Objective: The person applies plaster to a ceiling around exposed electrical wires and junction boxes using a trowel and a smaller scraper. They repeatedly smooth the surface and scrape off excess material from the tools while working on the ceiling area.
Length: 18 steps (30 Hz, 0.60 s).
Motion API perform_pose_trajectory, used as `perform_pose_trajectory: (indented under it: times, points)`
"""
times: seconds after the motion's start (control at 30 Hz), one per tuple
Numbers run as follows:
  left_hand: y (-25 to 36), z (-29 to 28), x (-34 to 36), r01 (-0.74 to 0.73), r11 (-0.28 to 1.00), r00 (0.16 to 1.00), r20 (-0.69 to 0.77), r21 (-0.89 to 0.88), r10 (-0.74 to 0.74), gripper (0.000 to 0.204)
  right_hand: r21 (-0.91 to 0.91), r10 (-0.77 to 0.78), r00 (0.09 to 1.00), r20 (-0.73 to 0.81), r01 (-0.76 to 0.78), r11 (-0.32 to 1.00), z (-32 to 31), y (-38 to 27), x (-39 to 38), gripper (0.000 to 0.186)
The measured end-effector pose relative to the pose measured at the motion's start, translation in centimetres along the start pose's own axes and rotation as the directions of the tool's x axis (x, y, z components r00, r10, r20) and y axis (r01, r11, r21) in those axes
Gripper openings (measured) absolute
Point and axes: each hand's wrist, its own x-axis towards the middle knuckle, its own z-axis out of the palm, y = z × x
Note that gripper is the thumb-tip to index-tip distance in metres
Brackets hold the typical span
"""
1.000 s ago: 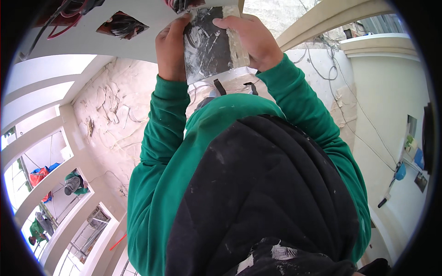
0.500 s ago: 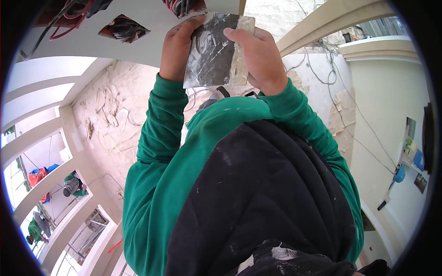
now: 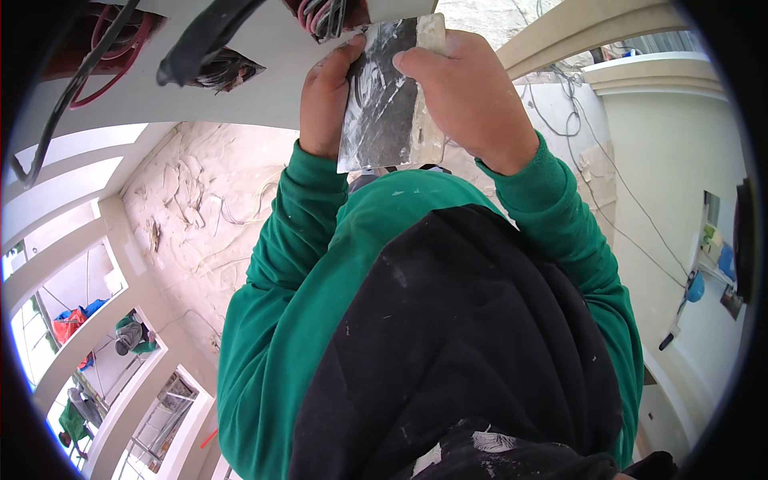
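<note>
My hands hold a wide putty scraper (image 3: 378, 104) between them, up in front of my chest. Its flat dark metal blade is smeared with white filler, and a cream backing strip runs along its right side. My left hand (image 3: 324, 104) grips the blade's left edge, thumb near the top. On the other side, my right hand (image 3: 480, 92) is closed round the cream strip, its thumb pressed on the blade's face. Most of the fingers are hidden behind the scraper.
Cables hang from openings in the pale wall (image 3: 264, 100) at upper left; a thick black cable (image 3: 208, 40) juts out close by. Crumpled sheeting (image 3: 200, 192) covers the floor. Loose cords (image 3: 570, 120) lie at right. Other people (image 3: 134, 334) are beyond the window openings at left.
Both hands and the scraper have shifted slightly right, and the scraper's lower end sits a little lower. The wall cables look larger and nearer. My grip stays closed.
</note>
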Motion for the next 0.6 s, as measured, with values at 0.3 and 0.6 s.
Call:
perform_pose_trajectory:
  times: [0.3,0.6]
  points:
    - [1.2,0.6,-0.2,-0.041,0.988,0.999,0.000,0.148,0.042,0.026,0.277,0.257,0.961,0.100,-0.275,0.921,0.1,0.2,-0.2,0.005]
    - [1.5,-0.7,-0.1,-0.053,0.967,0.998,0.049,0.251,0.042,0.028,0.409,0.408,0.906,0.110,-0.415,0.812,1.1,-0.5,-1.6,0.006]
